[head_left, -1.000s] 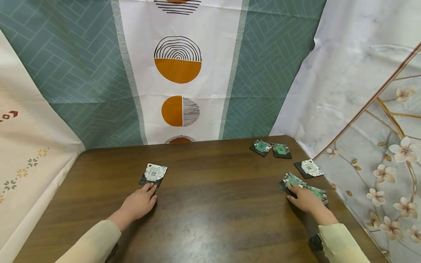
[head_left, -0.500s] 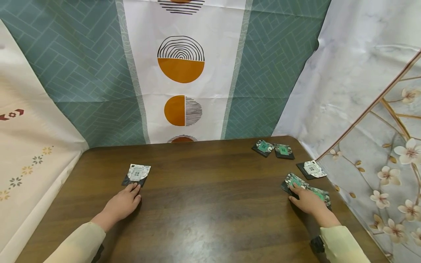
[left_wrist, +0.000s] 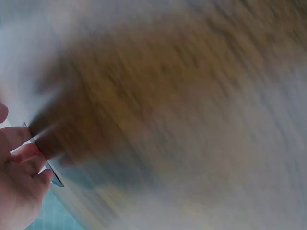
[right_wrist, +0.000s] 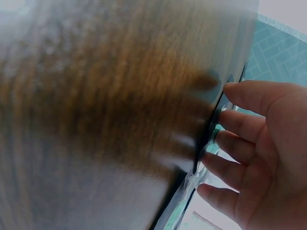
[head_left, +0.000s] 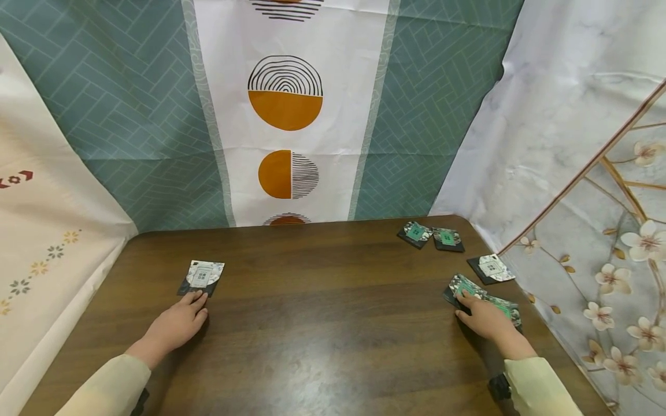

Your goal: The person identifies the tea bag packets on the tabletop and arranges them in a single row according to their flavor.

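Note:
A flat white-and-black packet (head_left: 202, 275) lies on the left part of the brown table (head_left: 322, 306). The fingertips of my left hand (head_left: 174, 325) rest on its near edge; in the left wrist view only a thin dark edge of the packet (left_wrist: 57, 180) shows past the fingers. On the right, my right hand (head_left: 488, 321) lies with extended fingers on a green-and-black packet (head_left: 462, 282), covering its near part. Another green packet (head_left: 506, 307) sits partly under that hand. The right wrist view shows the right hand (right_wrist: 268, 153) with its fingers spread along the packets.
Beyond the right hand lies a second white-and-black packet (head_left: 492, 268) at the table's right edge. Two green packets (head_left: 416, 232) lie side by side near the far right corner. Patterned cloths (head_left: 411, 144) hang behind the table and on both sides.
My left hand and the white packet under its fingertips have slid left across the table. The right hand and the packets on the right have stayed in place.

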The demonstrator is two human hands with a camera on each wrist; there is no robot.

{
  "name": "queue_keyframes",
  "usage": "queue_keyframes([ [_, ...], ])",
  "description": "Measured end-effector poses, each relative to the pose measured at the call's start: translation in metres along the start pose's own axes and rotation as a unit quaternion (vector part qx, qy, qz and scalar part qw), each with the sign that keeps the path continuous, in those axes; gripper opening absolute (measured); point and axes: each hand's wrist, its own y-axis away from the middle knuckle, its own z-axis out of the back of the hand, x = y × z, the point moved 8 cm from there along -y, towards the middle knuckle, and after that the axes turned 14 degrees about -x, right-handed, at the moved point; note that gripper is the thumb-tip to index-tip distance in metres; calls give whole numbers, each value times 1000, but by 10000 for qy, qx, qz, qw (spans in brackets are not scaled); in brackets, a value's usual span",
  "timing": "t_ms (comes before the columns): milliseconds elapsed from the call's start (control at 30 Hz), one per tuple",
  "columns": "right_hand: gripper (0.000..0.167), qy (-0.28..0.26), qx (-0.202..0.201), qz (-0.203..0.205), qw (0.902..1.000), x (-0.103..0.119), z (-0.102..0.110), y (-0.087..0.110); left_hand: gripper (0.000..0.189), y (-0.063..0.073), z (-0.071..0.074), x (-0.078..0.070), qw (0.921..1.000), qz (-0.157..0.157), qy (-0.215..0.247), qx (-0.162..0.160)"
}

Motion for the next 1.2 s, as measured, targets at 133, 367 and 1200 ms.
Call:
queue_keyframes([
  [133, 59, -11, 9, -10, 10000, -1, -2, 1, 52, 1, 2, 12, 9999, 63, 19, 79],
  [367, 58, 0, -152, 32, 9999, -2, -1, 1, 52, 1, 3, 35, 9998, 135, -13, 109],
  [1200, 43, 47, -556, 312, 9980, 1, 10, -8, 50, 6, 7, 45, 9998, -144, -83, -58],
])
